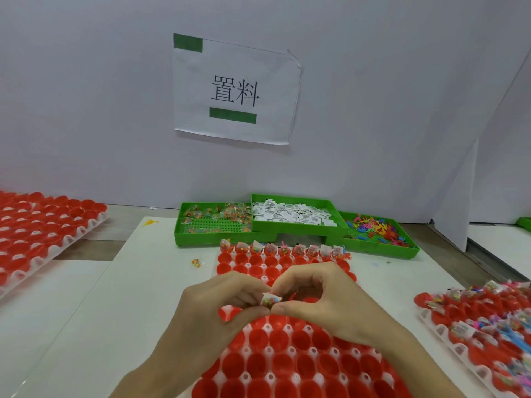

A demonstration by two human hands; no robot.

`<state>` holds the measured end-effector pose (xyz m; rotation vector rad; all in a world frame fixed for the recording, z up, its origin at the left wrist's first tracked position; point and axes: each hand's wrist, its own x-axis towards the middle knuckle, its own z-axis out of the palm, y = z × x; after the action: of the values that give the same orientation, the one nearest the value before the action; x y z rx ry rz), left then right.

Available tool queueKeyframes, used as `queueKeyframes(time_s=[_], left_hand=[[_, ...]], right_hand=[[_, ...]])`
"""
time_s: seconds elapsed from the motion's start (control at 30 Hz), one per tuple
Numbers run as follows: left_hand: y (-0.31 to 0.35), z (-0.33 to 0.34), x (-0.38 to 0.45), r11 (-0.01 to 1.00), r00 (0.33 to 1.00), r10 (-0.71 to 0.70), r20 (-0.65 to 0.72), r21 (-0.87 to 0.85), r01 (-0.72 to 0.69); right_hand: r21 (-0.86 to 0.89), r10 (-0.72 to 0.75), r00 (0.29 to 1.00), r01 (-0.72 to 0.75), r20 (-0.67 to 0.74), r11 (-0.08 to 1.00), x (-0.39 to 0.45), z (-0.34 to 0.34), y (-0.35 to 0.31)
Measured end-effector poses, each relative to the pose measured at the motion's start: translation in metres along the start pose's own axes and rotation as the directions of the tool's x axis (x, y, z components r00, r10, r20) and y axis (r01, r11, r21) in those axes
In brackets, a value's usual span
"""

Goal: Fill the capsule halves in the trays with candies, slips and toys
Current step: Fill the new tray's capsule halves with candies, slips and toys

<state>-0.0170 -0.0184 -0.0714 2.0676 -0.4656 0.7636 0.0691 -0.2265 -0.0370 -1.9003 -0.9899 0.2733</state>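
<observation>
- Both hands meet over the middle tray (pixel 287 366) of red capsule halves (pixel 260 338). The left hand (pixel 221 308) and right hand (pixel 321 303) pinch a small white slip-wrapped candy packet (pixel 271 299) between thumbs and fingertips, fingers curled round it.
- The packet's long axis runs roughly left to right, tilted slightly, its printed face towards the camera.
- Below the grip, glossy round plastic cups stand in rows in a pale moulded tray; these nearer cups are bare.
- Left of the grip is flat white table (pixel 86 326), with one loose candy packet (pixel 197 263) lying on it.
- Right of the grip, apart from the middle tray, a filled tray (pixel 477 317) holds cups with slips and coloured toys.
- Beyond the grip, the tray's far row (pixel 283 249) carries packets standing upright.
- Further still, three green perforated bins touch side to side: candies (pixel 214 218), paper slips (pixel 293 215), toys (pixel 373 229).
- Far left, another tray of red halves (pixel 43 225); behind, a white wall with a taped paper sign (pixel 234 90).
</observation>
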Motion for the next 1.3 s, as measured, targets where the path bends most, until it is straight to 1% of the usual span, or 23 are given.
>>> queueKeyframes(time_s=[0.07,0.17,0.2,0.27,0.3,0.33,0.37,0.4,0.43,0.53,0.6,0.7,0.77,0.9,1.03,1.13,1.23,1.3], left_hand=[[-0.004,-0.004,0.001,1.000,1.000,0.015,0.013,-0.021,-0.014],[-0.010,-0.008,0.000,0.998,1.000,-0.027,-0.012,-0.055,0.026],[-0.013,-0.007,0.000,0.996,0.998,-0.052,-0.029,-0.073,0.050],[-0.019,-0.008,0.002,0.984,0.984,-0.151,-0.090,-0.109,0.141],[-0.024,-0.010,0.003,0.979,0.971,-0.199,-0.131,-0.080,0.190],[-0.031,-0.013,0.003,0.976,0.963,-0.211,-0.166,0.010,0.216],[-0.040,-0.017,0.002,0.969,0.968,-0.182,-0.170,0.137,0.206],[-0.050,-0.020,0.001,0.954,0.981,-0.137,-0.135,0.250,0.167],[-0.057,-0.022,-0.001,0.940,0.992,-0.100,-0.079,0.320,0.121],[-0.069,-0.025,-0.005,0.916,0.996,-0.071,0.061,0.399,0.041],[-0.069,-0.024,-0.005,0.887,0.987,-0.098,0.131,0.461,0.026],[-0.067,-0.024,-0.004,0.862,0.969,-0.147,0.199,0.506,0.027],[-0.067,-0.025,-0.003,0.849,0.959,-0.165,0.232,0.528,0.018],[-0.067,-0.026,-0.002,0.844,0.957,-0.147,0.251,0.536,-0.011],[-0.067,-0.027,-0.002,0.854,0.961,-0.128,0.246,0.520,-0.019],[-0.068,-0.026,-0.002,0.857,0.961,-0.131,0.246,0.515,-0.015],[-0.067,-0.026,-0.001,0.857,0.956,-0.152,0.249,0.515,0.002],[-0.067,-0.026,-0.001,0.858,0.957,-0.153,0.245,0.514,0.005]], right_hand=[[-0.036,-0.008,1.000,0.009,0.022,0.999,0.005,0.000,-0.002],[-0.094,-0.013,0.997,0.020,0.075,0.995,0.016,0.000,-0.007],[-0.111,-0.013,0.996,0.022,0.085,0.994,0.021,0.001,-0.008],[-0.144,-0.004,0.998,0.013,0.061,0.989,0.035,0.001,-0.009],[-0.151,0.005,0.999,0.000,0.035,0.989,0.043,0.000,-0.008],[-0.150,0.017,1.000,-0.016,0.003,0.989,0.053,0.000,-0.007],[-0.149,0.032,0.999,-0.037,-0.036,0.988,0.062,0.000,-0.005],[-0.153,0.047,0.996,-0.058,-0.074,0.987,0.072,0.001,-0.003],[-0.160,0.062,0.993,-0.078,-0.104,0.984,0.081,0.003,0.000],[-0.212,0.118,0.985,-0.144,-0.127,0.967,0.106,0.016,0.009],[-0.276,0.150,0.982,-0.176,-0.112,0.945,0.119,0.027,0.014],[-0.413,0.165,0.984,-0.177,-0.064,0.893,0.134,0.041,0.018],[-0.451,0.194,0.980,-0.191,-0.040,0.872,0.139,0.046,0.019],[-0.450,0.259,0.964,-0.256,-0.055,0.856,0.146,0.050,0.016],[-0.447,0.249,0.963,-0.269,-0.104,0.853,0.144,0.058,0.018],[-0.445,0.206,0.965,-0.259,-0.165,0.857,0.139,0.065,0.024],[-0.525,0.158,0.978,-0.208,-0.139,0.825,0.135,0.069,0.020],[-0.560,0.168,0.979,-0.205,-0.117,0.803,0.135,0.065,0.015]])
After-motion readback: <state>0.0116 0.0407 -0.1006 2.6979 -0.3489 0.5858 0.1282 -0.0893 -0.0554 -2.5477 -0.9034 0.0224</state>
